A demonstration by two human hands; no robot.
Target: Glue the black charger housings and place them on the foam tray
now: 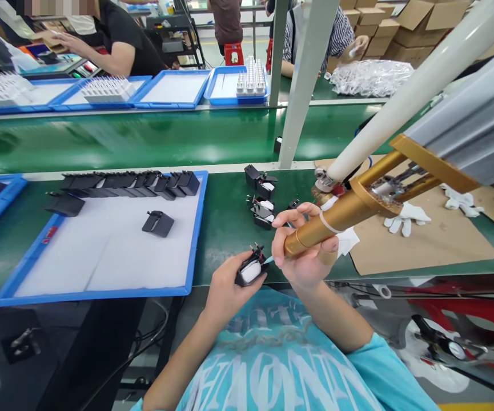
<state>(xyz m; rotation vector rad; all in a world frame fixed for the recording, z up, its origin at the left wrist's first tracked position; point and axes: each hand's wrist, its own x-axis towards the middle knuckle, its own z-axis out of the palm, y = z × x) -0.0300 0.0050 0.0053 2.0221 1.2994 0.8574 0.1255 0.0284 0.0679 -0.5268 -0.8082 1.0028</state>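
Observation:
My left hand (pixel 225 288) is closed around a small black part with a white insert (pixel 250 270), held just over the near edge of the green bench (pixel 225 228). My right hand (pixel 304 251) grips the gold barrel of a dispensing gun (pixel 341 214). Its pale tip touches the right side of the part. A long white tube (pixel 418 85) runs up and to the right from the gun. Three similar black parts (pixel 264 197) lie on the bench just beyond my hands.
A blue-rimmed white tray (pixel 197 228) at left holds a row of black covers (pixel 135 182) and loose ones (pixel 157 223). Brown cardboard (pixel 422 245) with white gloves (pixel 405 217) lies at right. A green conveyor (pixel 144 137), more blue trays and other people are beyond.

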